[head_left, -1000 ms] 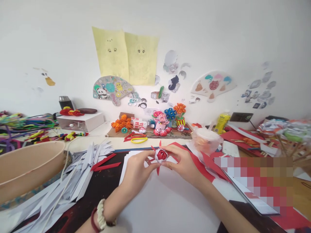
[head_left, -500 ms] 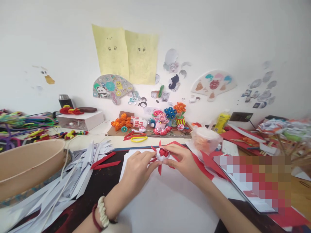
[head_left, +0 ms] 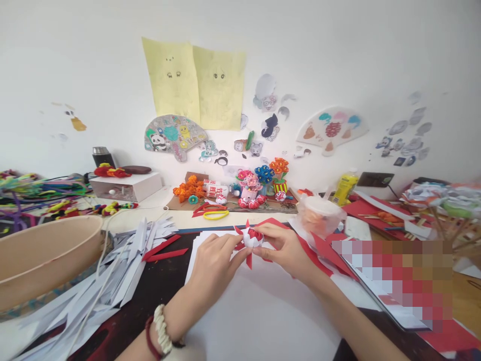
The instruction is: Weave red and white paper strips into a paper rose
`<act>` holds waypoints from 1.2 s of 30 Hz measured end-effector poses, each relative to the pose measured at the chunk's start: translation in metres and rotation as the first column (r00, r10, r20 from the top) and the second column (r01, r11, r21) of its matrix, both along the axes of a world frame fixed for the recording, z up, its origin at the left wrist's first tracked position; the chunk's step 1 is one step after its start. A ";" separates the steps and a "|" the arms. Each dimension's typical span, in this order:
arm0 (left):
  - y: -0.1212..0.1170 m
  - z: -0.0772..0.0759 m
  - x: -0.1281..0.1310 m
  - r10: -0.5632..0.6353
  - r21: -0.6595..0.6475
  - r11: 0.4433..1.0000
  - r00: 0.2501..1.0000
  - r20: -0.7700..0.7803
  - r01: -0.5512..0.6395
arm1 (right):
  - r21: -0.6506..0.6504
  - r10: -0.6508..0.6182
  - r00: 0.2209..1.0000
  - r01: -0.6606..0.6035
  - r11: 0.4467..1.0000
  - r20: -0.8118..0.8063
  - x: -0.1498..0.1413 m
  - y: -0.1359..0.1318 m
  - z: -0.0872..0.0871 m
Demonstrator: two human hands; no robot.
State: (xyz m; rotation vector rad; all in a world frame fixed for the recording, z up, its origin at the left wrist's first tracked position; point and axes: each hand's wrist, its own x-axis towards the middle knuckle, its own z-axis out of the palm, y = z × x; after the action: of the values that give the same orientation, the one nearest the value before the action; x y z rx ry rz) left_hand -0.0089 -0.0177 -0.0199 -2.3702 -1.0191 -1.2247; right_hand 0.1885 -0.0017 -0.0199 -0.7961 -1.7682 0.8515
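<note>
A small paper flower (head_left: pixel 252 239) is held above the white paper stack (head_left: pixel 259 311) in the middle of the head view. Its centre is red, wrapped in white pointed petals, with red strips sticking out around it. My left hand (head_left: pixel 216 255) pinches its left side between thumb and fingers. From the right, my right hand (head_left: pixel 283 248) grips the opposite side, fingertips on the upper edge and thumb below. The fingers cover parts of the flower's sides.
White paper strips (head_left: pixel 131 260) lie heaped at left beside a beige basin (head_left: pixel 48 245). Red strips (head_left: pixel 165 249) lie near my left hand. Yellow-handled scissors (head_left: pixel 215 214), finished flowers (head_left: pixel 263 175) and a lidded plastic cup (head_left: pixel 318 215) stand behind. A tablet-like device (head_left: pixel 379 296) is at right.
The flower has tilted and turned slightly in my fingers, showing more of its white petals and less of the red centre. Both hands keep their hold.
</note>
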 end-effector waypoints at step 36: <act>0.004 0.010 0.002 0.101 -0.673 0.702 0.903 0.417 0.233 | 0.349 -0.222 0.964 0.161 0.923 0.145 0.000 -0.004 0.005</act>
State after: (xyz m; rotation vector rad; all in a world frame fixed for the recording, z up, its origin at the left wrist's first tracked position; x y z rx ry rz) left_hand -0.0065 -0.0140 -0.0096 -2.7516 -1.8575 -1.6557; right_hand 0.1880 -0.0058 -0.0153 -0.8221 -1.8913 0.3405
